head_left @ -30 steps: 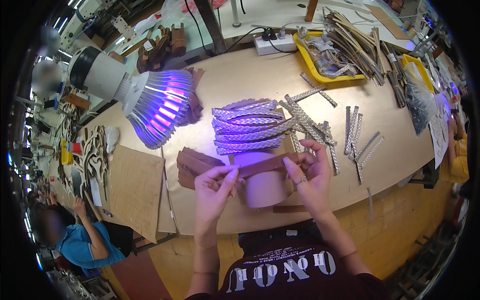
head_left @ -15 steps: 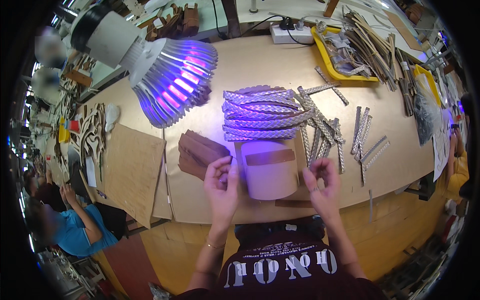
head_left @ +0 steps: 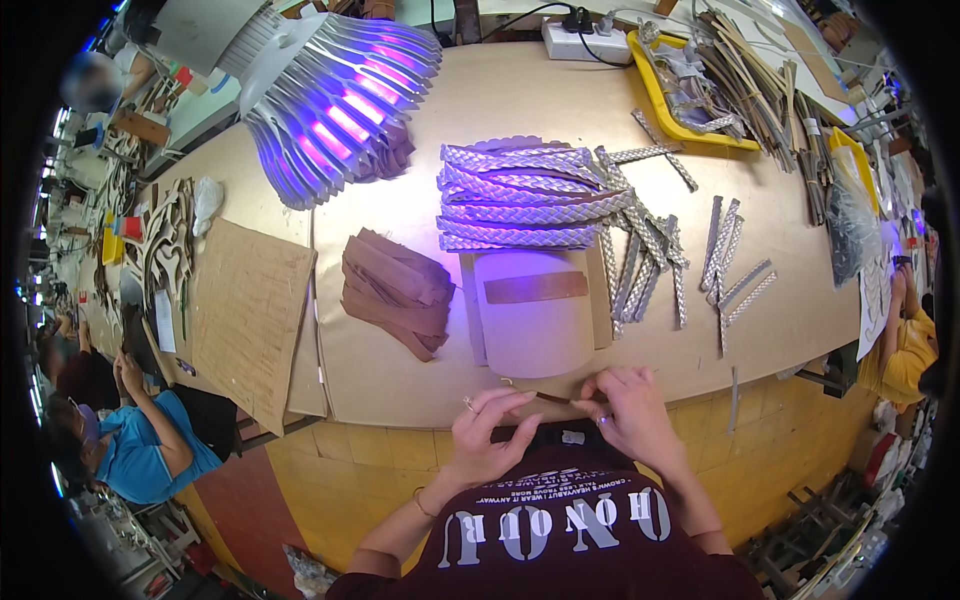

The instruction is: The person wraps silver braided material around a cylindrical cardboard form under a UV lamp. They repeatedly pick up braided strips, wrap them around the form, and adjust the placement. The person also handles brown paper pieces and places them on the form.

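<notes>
A factory-style workshop, its workbench (head_left: 520, 95) lit by a ribbed lamp (head_left: 345, 100). Right of the lamp lie braided strips (head_left: 530, 212) and a yellow tray (head_left: 650, 95) of scraps; below and left of it sits a co-worker (head_left: 165, 440) in blue.

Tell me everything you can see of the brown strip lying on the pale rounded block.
The brown strip is narrow, flat and roughly rectangular, leather-like in look. It lies crosswise on the pale rounded block, its long edges running left to right. Only the block visibly touches it; its underside is hidden.
</notes>
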Available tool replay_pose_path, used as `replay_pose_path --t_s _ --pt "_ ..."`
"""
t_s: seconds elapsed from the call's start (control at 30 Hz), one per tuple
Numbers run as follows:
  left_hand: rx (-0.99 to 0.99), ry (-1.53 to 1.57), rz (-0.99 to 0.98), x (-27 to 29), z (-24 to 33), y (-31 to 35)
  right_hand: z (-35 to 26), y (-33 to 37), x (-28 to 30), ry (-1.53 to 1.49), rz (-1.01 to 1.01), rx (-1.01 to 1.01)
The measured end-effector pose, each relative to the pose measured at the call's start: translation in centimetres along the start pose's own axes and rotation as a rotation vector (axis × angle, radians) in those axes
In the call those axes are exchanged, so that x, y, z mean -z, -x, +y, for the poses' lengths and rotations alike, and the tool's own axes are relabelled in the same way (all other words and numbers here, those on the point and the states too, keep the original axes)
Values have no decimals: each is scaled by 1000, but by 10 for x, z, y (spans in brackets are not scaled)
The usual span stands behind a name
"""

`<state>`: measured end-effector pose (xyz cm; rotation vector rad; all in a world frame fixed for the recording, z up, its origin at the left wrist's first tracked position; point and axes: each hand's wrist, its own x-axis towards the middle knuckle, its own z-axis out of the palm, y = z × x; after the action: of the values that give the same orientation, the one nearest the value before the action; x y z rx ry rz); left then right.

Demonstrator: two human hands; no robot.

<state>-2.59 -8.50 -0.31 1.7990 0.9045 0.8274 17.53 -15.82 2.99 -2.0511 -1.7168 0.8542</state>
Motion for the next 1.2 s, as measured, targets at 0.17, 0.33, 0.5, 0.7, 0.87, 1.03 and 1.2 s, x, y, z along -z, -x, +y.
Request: replay_pose_path --t_s 0.17,0.33,0.5,0.7,0.87,1.03,1.2 --pt "309 424 -150 13 5 -16 -9 -11 25 -810 -268 -107" --pt "430 686 -26 38 24 -31 -22 -30 46 -803 -145 50" --pt "399 632 180 44 26 -58 -34 -49 59 -751 206 111" --pt "475 712 183 33 12 -71 -35 -64 55 -672 298 2" --pt "474 542 176 17 -5 -68 -22 -66 36 -693 317 -44" --pt "393 490 274 7 -11 -59 4 -50 17 -555 510 -94" --pt "154 149 518 8 -6 -49 57 -21 35 -298 737 -374"
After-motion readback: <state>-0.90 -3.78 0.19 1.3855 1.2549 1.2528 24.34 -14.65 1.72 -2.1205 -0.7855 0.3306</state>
